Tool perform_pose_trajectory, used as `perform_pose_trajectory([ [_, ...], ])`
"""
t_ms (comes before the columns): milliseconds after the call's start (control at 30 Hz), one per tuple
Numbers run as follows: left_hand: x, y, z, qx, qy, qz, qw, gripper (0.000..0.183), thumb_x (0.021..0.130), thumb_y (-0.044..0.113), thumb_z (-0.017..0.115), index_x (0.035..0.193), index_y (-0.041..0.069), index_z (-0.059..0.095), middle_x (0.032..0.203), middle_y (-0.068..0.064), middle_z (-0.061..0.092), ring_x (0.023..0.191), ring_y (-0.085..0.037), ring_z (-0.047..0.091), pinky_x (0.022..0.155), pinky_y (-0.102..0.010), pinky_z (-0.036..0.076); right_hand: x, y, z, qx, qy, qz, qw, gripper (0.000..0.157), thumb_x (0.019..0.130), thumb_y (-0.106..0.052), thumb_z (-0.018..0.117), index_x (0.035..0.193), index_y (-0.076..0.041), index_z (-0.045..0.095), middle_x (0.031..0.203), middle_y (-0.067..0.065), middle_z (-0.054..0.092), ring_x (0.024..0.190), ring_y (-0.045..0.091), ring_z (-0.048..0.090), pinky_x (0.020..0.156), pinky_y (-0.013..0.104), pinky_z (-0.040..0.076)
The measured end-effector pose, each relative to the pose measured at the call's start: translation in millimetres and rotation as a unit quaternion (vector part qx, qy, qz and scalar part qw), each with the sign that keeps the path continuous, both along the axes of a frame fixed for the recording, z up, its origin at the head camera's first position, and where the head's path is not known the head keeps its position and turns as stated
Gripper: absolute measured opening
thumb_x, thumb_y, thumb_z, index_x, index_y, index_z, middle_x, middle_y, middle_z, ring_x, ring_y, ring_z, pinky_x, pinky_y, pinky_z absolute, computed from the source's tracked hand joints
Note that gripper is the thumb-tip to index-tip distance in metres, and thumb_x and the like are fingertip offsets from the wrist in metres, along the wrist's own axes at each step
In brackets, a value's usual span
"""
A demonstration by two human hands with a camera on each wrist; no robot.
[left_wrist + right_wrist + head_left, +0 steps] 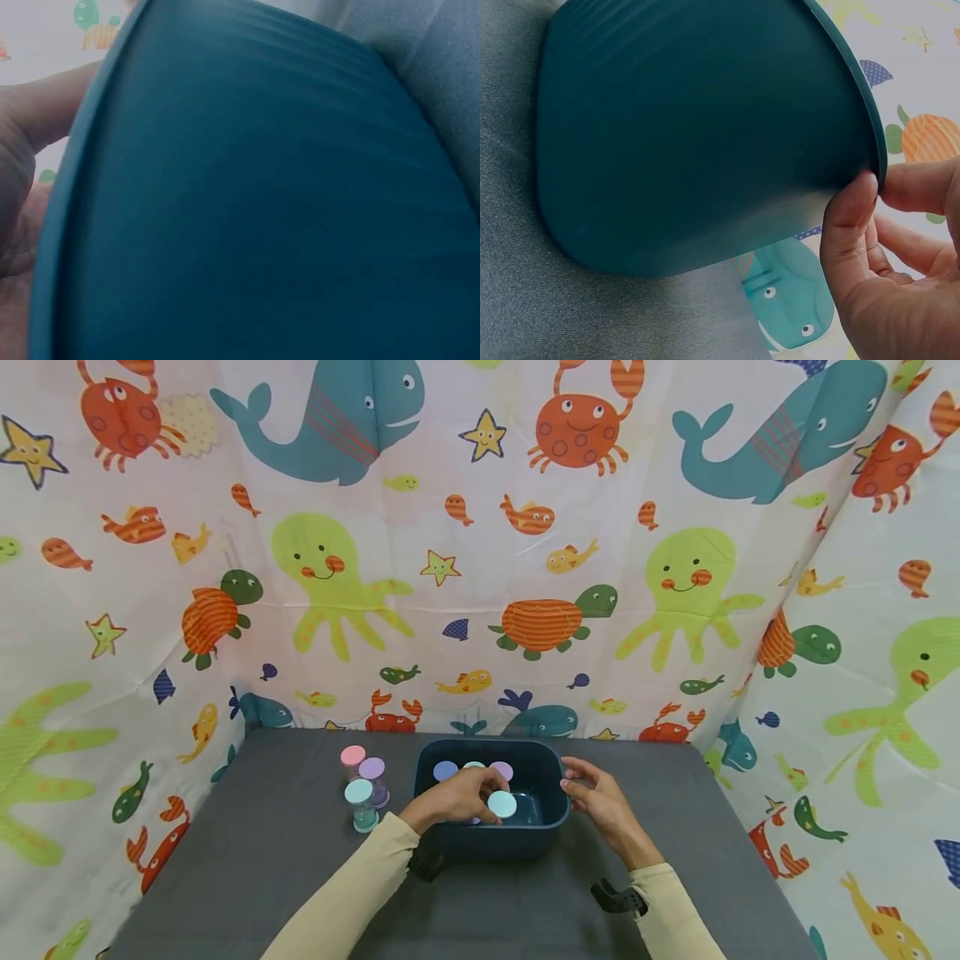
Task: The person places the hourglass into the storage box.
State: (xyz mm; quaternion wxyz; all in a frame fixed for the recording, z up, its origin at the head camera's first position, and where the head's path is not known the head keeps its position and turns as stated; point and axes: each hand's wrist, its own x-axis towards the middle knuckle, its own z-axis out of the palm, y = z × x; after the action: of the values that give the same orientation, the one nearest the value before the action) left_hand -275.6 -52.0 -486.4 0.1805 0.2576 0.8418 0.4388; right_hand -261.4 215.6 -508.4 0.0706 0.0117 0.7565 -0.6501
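A dark blue bin stands on the table, with several small lidded jars inside it. My left hand reaches over its near wall and grips a jar with a pale blue lid inside the bin. Behind that hand are jars with a blue lid, a pale green lid and a purple lid. The right hand pinches the bin's right rim between thumb and fingers, as the right wrist view shows at the rim. In the left wrist view the bin's wall hides the held jar.
Left of the bin, three see-through jars stand close together on the grey table: one with a pink lid, one with a purple lid, one with a teal lid. A sea-animal curtain hangs behind and at both sides.
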Motion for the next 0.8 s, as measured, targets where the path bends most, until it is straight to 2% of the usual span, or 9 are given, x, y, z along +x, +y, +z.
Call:
perform_pose_trajectory([
  [267,-2.7,0.5,-6.1,-0.072,0.051,-0.051,0.9948,0.037,0.075,-0.001,0.08,0.105,0.013,0.064,0.101,0.001,0.068,0.093,-0.012,0.061,0.085,-0.025,0.051,-0.3,0.7,-0.9,0.001,-0.003,-0.002,1.0,0.044,0.098,-0.013,0.059,0.141,-0.011,0.051,0.118,0.011,0.051,0.107,0.035,0.055,0.078,0.027,0.053],
  [400,-2.4,-0.1,-7.9,-0.1,0.06,-0.064,0.9911,0.036,0.078,0.002,0.079,0.107,0.018,0.063,0.105,0.004,0.067,0.093,-0.01,0.058,0.086,-0.024,0.05,-0.2,0.5,-1.0,0.002,-0.008,0.001,1.0,0.043,0.098,-0.012,0.058,0.14,-0.011,0.051,0.118,0.011,0.051,0.105,0.035,0.056,0.077,0.027,0.053],
  [600,-5.8,0.7,-6.9,-0.087,0.065,-0.071,0.9916,0.036,0.078,0.002,0.08,0.108,0.015,0.063,0.108,0.0,0.068,0.096,-0.012,0.061,0.094,-0.031,0.051,-1.8,0.2,1.1,0.0,-0.007,-0.003,1.0,0.043,0.098,-0.013,0.059,0.14,-0.012,0.051,0.118,0.011,0.051,0.105,0.035,0.055,0.077,0.027,0.053],
  [800,-8.7,1.9,-11.7,-0.087,0.063,-0.068,0.9919,0.037,0.077,0.0,0.08,0.108,0.012,0.063,0.109,-0.003,0.069,0.101,-0.017,0.063,0.093,-0.032,0.051,-2.0,0.0,1.1,0.003,-0.013,-0.003,1.0,0.043,0.098,-0.013,0.059,0.141,-0.013,0.052,0.119,0.011,0.051,0.11,0.038,0.053,0.08,0.028,0.052],
])
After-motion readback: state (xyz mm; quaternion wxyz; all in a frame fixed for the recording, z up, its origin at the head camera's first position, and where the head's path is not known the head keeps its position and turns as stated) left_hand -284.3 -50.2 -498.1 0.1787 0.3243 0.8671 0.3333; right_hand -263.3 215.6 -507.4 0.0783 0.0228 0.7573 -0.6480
